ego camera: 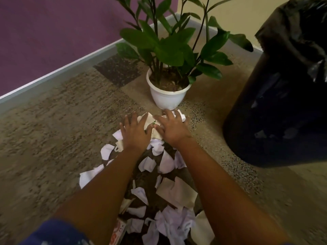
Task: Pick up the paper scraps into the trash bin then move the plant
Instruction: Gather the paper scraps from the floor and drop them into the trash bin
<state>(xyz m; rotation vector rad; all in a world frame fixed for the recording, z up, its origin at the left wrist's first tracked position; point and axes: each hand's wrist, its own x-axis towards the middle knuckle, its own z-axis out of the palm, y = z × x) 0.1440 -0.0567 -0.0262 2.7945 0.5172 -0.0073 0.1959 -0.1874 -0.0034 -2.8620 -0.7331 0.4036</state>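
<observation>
2 hands, the left hand [135, 131] and right hand [170, 129], are lying spread flat, side by side, on paper scraps [168, 190] strewn just before the plant [169, 92]. Loose pieces risk slipping out before reaching the trash bin [283, 106] at right.

My left hand [134, 132] and right hand [172, 129] lie flat on the far paper scraps [174, 190], hiding the pieces under my palms; my forearms cover more. The nearest scraps run off the bottom edge. The trash bin [276, 110] is cut by the right edge, its opening unseen. The plant [169, 48] loses its tallest stems at the top edge. The carpet [53, 138] is blurred.
</observation>
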